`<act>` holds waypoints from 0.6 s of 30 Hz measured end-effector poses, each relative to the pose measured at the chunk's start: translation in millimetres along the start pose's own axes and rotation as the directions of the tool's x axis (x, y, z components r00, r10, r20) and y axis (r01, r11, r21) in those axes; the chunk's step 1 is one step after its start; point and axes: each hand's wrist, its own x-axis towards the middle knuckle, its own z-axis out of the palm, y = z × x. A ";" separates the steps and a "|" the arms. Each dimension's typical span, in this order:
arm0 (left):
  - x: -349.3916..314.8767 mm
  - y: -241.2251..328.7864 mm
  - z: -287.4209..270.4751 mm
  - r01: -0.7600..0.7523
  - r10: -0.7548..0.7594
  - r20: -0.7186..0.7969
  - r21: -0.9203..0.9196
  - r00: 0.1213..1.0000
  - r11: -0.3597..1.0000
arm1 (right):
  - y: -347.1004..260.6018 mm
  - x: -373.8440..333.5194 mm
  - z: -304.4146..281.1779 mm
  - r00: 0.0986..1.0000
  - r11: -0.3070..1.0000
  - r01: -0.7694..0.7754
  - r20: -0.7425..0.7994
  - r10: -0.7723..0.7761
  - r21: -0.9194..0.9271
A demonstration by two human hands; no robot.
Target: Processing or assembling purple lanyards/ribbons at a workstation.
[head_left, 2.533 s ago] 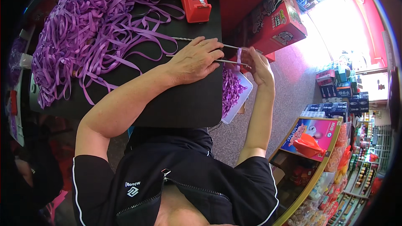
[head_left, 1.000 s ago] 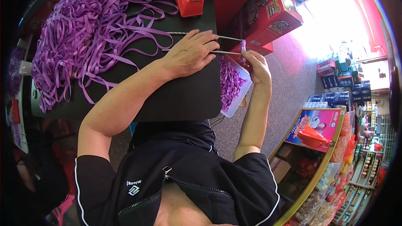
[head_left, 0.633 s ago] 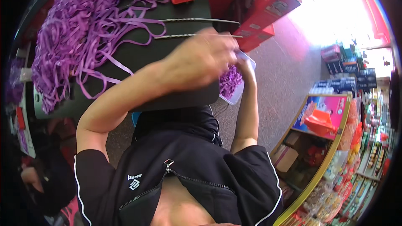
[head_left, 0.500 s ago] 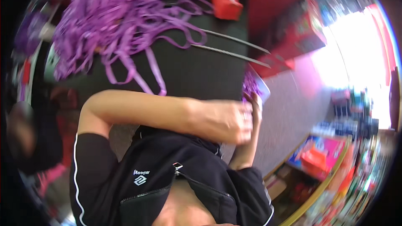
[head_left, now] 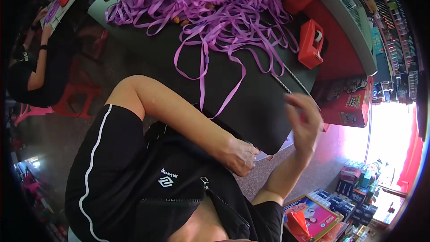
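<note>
Black wooden-looking tabletop (head_left: 255, 116), dead centre. Left hand (head_left: 242, 157) at 5 o'clock is curled, can't tell on what; right hand (head_left: 305, 124) at 3, loosely spread, looks empty. Pale container (head_left: 289, 143) at 4's mostly hidden, so what's done is unclear. Flat purple fabric ribbons (head_left: 192, 0) heaped at 12: loads left, I reckon.

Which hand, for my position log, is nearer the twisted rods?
The right hand, beside the rods; the left hand is curled and farther off, near the table edge.
</note>
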 end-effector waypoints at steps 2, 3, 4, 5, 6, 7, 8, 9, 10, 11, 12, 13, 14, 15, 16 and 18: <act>-5.1 2.5 13.6 -0.005 0.002 -0.144 -0.014 0.990 1.000 | -25.2 34.1 35.6 0.978 0.993 0.100 0.188 -0.088 -0.056; -2.7 3.4 16.6 -0.035 0.030 -0.217 -0.018 0.976 0.999 | -29.5 43.6 45.8 0.967 0.974 0.183 0.203 -0.155 -0.131; -0.2 4.9 14.9 -0.028 0.018 -0.154 -0.062 0.988 0.998 | -28.9 52.5 56.8 0.949 0.945 0.275 0.206 -0.237 -0.179; 2.2 5.4 12.6 -0.016 0.006 -0.092 -0.106 0.996 0.994 | -26.9 61.0 68.1 0.923 0.904 0.365 0.217 -0.318 -0.224; 3.5 6.1 10.4 0.000 -0.004 -0.029 -0.148 1.000 0.989 | -28.1 66.2 77.3 0.888 0.853 0.450 0.233 -0.396 -0.266; 1.9 8.1 16.7 0.025 -0.040 -0.055 -0.252 0.998 0.967 | -35.3 68.8 87.5 0.864 0.850 0.483 0.272 -0.424 -0.209; -1.0 9.5 23.4 0.045 -0.077 -0.079 -0.354 0.994 0.934 | -43.1 69.8 95.2 0.871 0.870 0.446 0.326 -0.368 -0.209; -4.3 10.3 30.2 0.057 -0.115 -0.101 -0.453 0.988 0.890 | -49.3 70.4 102.5 0.873 0.888 0.407 0.377 -0.310 -0.213; -9.6 11.4 33.2 0.079 -0.161 -0.098 -0.561 0.982 0.824 | -48.7 71.4 112.5 0.892 0.910 0.371 0.345 -0.293 -0.186; -18.5 11.5 34.5 0.097 -0.205 -0.089 -0.659 0.975 0.746 | -44.6 75.6 121.0 0.902 0.927 0.331 0.348 -0.256 -0.178; -28.4 12.0 36.1 0.109 -0.246 -0.074 -0.748 0.966 0.655 | -39.3 80.7 129.5 0.911 0.941 0.290 0.351 -0.217 -0.171; -40.9 12.9 42.0 0.192 -0.321 -0.045 -0.719 0.946 0.668 | -35.2 85.5 137.7 0.916 0.954 0.254 0.355 -0.185 -0.160; -55.1 13.4 53.3 0.270 -0.388 -0.021 -0.684 0.921 0.677 | -31.2 87.0 143.0 0.920 0.948 0.250 0.354 -0.169 -0.197; -70.3 13.5 68.3 0.344 -0.454 -0.002 -0.648 0.891 0.679 | -29.9 87.5 146.2 0.921 0.951 0.244 0.352 -0.165 -0.192; -87.0 10.0 98.5 0.269 -0.507 -0.145 -0.707 0.850 0.654 | -29.2 86.7 148.1 0.920 0.953 0.241 0.355 -0.163 -0.187; -114.7 16.3 120.4 0.199 -0.673 -0.195 -0.865 0.713 0.461 | -28.1 86.6 150.5 0.924 0.962 0.225 0.347 -0.159 -0.158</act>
